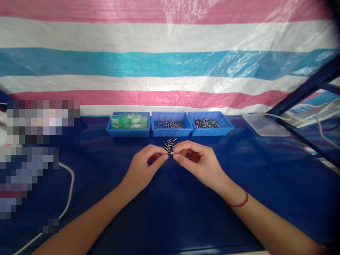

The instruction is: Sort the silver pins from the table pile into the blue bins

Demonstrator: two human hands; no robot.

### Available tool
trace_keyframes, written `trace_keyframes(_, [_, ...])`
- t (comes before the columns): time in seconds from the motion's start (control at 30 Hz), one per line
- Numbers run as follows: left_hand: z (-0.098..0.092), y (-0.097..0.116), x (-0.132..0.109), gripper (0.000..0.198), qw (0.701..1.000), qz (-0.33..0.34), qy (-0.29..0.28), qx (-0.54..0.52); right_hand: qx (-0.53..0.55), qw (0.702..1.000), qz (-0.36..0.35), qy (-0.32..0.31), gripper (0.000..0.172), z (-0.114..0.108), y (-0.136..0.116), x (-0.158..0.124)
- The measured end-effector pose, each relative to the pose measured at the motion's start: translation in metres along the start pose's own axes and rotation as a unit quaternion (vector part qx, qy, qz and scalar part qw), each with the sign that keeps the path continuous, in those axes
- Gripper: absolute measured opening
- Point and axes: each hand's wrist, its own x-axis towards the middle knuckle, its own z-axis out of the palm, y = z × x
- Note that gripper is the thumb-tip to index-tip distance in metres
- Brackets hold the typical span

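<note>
My left hand (148,160) and my right hand (200,159) meet at their fingertips over the blue table. Both are closed in a pinch, thumb against forefinger, on a small thin metal pin (172,153) that lies crosswise between them. Its exact kind is too small to make out, and its ends are hidden by the fingers. Just behind the fingertips lies a loose pile of similar thin metal pins (170,143), silver and dark, pointing in several directions. The right hand partly covers the pile's near side.
Behind the pile stand three blue bins: the left bin (129,133) with green plastic packets (126,121), the middle bin (172,132) and right bin (211,132) with metal pieces. A clear plastic lid (265,125) lies right; a white cable (72,184) runs left. Striped sheeting (159,63) hangs behind.
</note>
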Motion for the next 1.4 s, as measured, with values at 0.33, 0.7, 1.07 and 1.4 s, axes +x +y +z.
trace_keyframes(0.33, [0.004,0.001,-0.004,0.036,0.994,-0.061,-0.055,-0.067,-0.035,0.99,-0.03,0.136,0.016,-0.025,0.001,0.021])
trace_keyframes(0.7, [0.005,-0.003,-0.003,0.031,0.994,-0.074,-0.082,-0.014,-0.311,0.924,-0.03,0.22,0.018,-0.079,0.027,0.043])
trace_keyframes(1.07, [0.005,0.0,-0.001,0.023,0.995,-0.055,-0.086,-0.004,-0.451,0.882,-0.047,-0.129,0.014,-0.054,0.019,0.029])
trace_keyframes(1.4, [0.008,-0.001,-0.001,0.022,0.997,-0.05,-0.062,0.015,-0.352,0.927,-0.033,-0.124,0.008,-0.043,0.009,0.024])
